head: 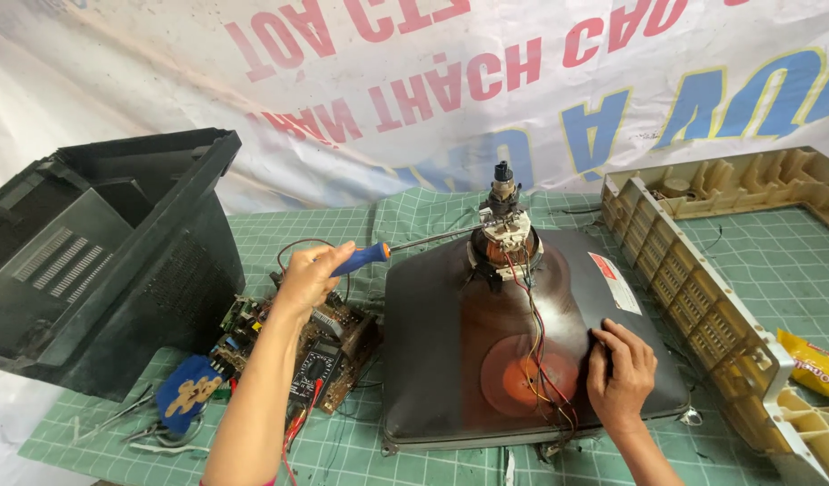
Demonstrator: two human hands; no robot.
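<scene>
- Centrally, on the green cutting mat [774,261]: a dark picture tube [486,360], face down, neck assembly [504,229] pointing up, thin coloured wires [536,333] trailing down its back.
- Left: black rear housing [99,261], tipped on its side, hollow toward the camera.
- Right: beige plastic frame [702,288], lying along the mat's edge.
- Beside the tube, left: circuit board [329,346], just under the raised forearm.
- Right hand [621,369]: flat and open, fingers spread, pressing on the tube's back, gripping nothing.
- Left hand [311,274]: closed around a screwdriver [387,252], blue-and-orange handle, shaft reaching to the neck assembly.
</scene>
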